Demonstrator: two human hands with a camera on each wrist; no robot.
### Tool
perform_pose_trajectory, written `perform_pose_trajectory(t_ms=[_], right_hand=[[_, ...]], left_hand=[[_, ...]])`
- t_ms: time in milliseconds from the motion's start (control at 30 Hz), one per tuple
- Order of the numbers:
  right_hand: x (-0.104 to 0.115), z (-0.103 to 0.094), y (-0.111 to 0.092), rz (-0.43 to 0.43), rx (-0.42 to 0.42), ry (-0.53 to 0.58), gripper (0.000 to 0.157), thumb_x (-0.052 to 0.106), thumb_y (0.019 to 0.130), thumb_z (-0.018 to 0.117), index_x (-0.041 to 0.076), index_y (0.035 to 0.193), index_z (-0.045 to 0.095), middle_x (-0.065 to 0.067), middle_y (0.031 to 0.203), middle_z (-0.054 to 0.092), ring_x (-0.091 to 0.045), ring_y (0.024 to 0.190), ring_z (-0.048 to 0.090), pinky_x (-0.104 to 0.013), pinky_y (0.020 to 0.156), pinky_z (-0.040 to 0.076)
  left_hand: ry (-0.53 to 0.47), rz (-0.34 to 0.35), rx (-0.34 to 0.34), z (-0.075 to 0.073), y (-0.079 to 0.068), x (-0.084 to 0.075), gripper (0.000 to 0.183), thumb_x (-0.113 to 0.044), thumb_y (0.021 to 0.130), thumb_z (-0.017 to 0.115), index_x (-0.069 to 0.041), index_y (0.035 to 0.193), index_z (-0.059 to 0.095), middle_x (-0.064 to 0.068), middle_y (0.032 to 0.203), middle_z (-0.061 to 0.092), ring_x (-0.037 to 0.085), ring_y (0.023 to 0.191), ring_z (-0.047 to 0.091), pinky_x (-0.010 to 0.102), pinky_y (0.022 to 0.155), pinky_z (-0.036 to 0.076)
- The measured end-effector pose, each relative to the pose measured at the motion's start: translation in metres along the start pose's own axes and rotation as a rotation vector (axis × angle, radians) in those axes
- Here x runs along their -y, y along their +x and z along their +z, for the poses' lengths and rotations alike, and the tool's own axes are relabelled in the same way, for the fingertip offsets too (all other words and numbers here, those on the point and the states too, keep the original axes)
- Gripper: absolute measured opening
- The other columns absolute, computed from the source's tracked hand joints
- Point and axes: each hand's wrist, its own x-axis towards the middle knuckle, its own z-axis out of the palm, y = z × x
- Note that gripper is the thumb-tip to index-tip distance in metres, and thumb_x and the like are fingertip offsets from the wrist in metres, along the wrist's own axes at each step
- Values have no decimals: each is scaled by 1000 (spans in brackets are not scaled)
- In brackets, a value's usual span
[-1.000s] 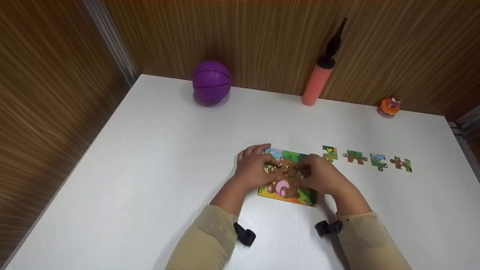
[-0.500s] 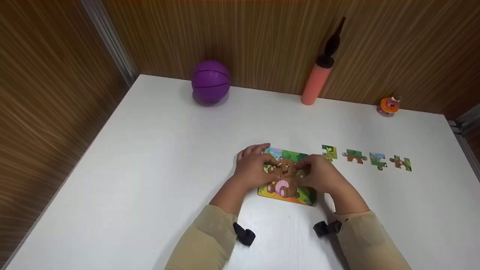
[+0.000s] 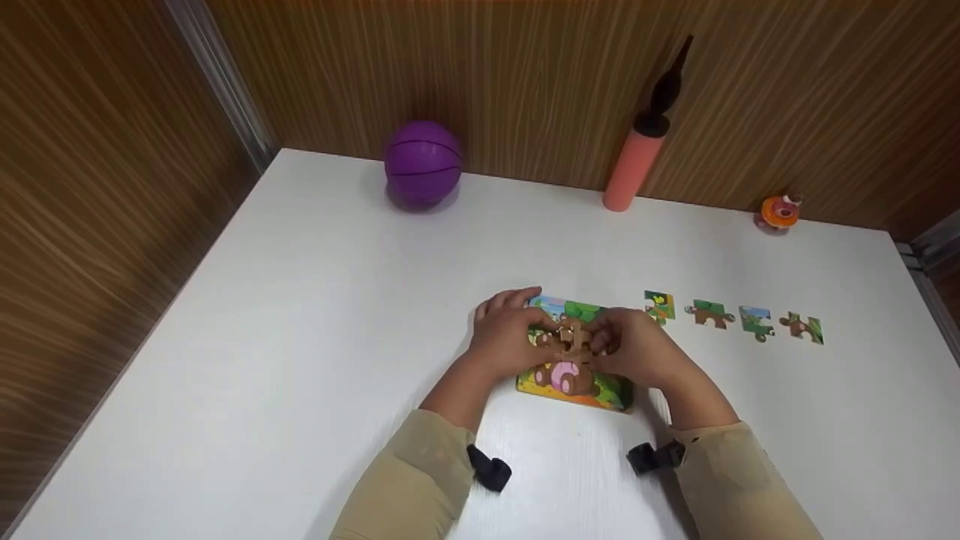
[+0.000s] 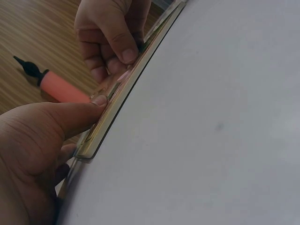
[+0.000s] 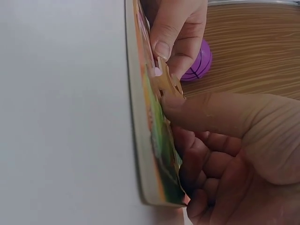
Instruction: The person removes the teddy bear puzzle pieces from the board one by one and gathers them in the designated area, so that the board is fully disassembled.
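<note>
One tilted brown puzzle piece (image 3: 573, 335) is pinched by the right hand (image 3: 643, 351) at three o'clock on the bear jigsaw (image 3: 568, 381); the left hand (image 3: 504, 337) touches its nine o'clock side, grip unclear.

You can read no text, label, brand, number or sign in the head view or in either wrist view.
</note>
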Motion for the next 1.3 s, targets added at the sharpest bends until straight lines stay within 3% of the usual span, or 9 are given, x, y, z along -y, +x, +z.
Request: perform_pose_trajectory(t_ms=[233, 500, 867, 1300], right_hand=[[-2, 1, 1, -10, -3, -3, 31, -11, 84, 78, -3, 112, 69, -9, 90, 66, -22, 80, 60, -28, 65, 53], [-9, -6, -3, -64, -28, -33, 31, -6, 83, 79, -1, 112, 71, -8, 91, 62, -23, 81, 55, -29, 65, 50], [-24, -25, -9, -22, -52, -17, 38, -3, 82, 82, -3, 119, 72, -12, 102, 66, -27, 92, 55, -28, 73, 50], [-42, -51, -21, 12, -68, -23, 39, -1, 82, 82, -3, 119, 72, -13, 101, 65, -26, 90, 53, -27, 69, 47]], left_hand=[[-4, 4, 2, -1, 0, 0, 35, -45, 89, 85, -28, 119, 79, -3, 167, 41, 27, 152, 32, 52, 122, 19], [-15, 5, 15, 1, 1, 0, 34, -43, 89, 84, -28, 119, 79, -3, 167, 40, 26, 152, 30, 51, 123, 17], [-22, 2, 15, 2, 2, 1, 39, -49, 87, 86, -27, 118, 79, -2, 167, 40, 28, 153, 30, 52, 124, 16], [-18, 5, 17, 4, 4, 1, 37, -47, 89, 84, -27, 119, 79, -2, 168, 39, 28, 153, 29, 53, 124, 16]])
